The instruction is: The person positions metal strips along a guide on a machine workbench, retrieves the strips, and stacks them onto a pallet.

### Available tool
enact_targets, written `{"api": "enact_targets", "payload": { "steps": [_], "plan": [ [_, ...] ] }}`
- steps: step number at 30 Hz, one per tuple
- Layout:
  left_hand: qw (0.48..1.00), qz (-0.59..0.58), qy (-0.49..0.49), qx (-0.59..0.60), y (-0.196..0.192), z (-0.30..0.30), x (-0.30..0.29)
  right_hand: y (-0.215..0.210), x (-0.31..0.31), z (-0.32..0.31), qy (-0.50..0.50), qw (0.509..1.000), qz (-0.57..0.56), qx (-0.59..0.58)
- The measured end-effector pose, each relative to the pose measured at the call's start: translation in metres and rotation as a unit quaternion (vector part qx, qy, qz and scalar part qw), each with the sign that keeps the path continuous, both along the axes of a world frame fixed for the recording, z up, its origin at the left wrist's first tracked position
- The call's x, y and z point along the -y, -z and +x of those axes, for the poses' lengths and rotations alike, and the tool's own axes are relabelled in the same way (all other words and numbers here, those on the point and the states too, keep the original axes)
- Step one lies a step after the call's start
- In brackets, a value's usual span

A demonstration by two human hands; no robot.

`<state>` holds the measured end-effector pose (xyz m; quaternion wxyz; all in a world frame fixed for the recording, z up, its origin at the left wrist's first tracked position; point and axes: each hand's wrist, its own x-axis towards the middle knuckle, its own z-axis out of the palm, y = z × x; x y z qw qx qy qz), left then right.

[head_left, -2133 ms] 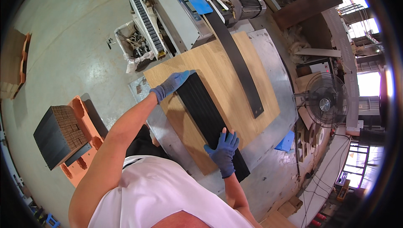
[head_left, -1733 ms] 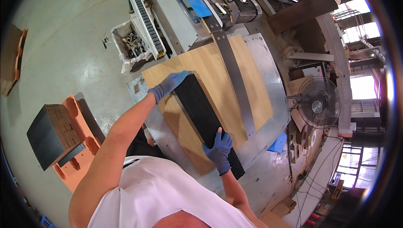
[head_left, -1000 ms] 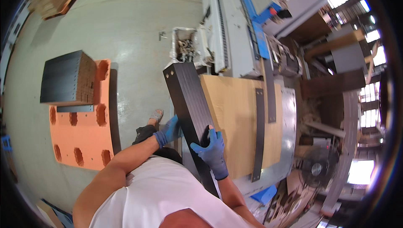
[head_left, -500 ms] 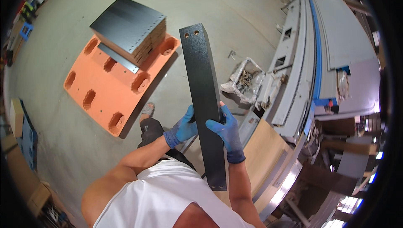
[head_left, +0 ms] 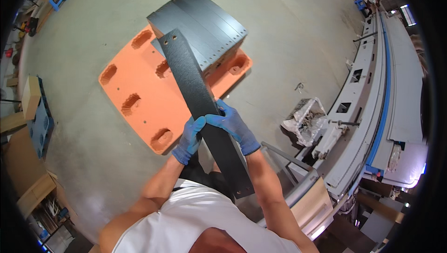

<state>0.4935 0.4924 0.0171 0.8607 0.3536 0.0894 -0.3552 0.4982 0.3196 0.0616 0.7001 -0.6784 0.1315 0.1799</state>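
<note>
A long black panel (head_left: 201,99) with paired holes at both ends slants in front of me, its far end over the pallet. My left hand (head_left: 190,137), in a blue knitted glove, grips its left edge with the thumb on top. On the opposite edge my gloved right hand (head_left: 232,126) is closed too, its thumb lying across the top face. Fingers under the panel are hidden. Just beyond the far end stands a stack of black panels (head_left: 200,22) with rows of small holes, on an orange plastic pallet (head_left: 139,85). The held panel hides part of the pallet.
On the right runs a long grey machine (head_left: 368,99) with a blue strip. A plastic-lined bin (head_left: 305,121) of small pieces sits on the floor beside it. A metal frame (head_left: 291,162) is close to my right forearm. Boards and a blue pallet (head_left: 39,127) lie at left.
My view has turned toward the stack and orange pallet, away from the machine. The panel, still in both hands, has swung its far end left over the pallet.
</note>
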Motion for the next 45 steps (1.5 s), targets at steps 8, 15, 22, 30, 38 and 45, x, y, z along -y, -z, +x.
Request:
{"api": "enact_targets", "payload": {
  "steps": [8,15,22,30,38,45],
  "plan": [
    [0.974,-0.096,-0.136,-0.151,0.065,0.088,-0.058,0.08,-0.066,0.098,-0.08,0.993,-0.087,0.004],
    [0.955,-0.032,-0.225,-0.189,0.167,0.168,-0.083,0.137,-0.034,0.054,-0.212,0.959,-0.187,-0.009],
    [0.965,-0.008,-0.23,-0.127,0.313,0.263,-0.078,0.288,-0.02,0.088,-0.144,0.977,-0.075,-0.142],
    [0.969,0.026,-0.218,-0.111,0.453,0.367,-0.096,0.437,-0.034,0.186,-0.036,0.989,0.086,-0.113],
    [0.97,0.051,-0.195,-0.137,0.499,0.4,-0.103,0.483,-0.039,0.219,-0.037,0.976,0.144,-0.161],
    [0.967,0.11,-0.206,-0.102,0.509,0.398,-0.083,0.538,-0.022,0.208,-0.056,0.996,-0.015,-0.062]
  ]
}}
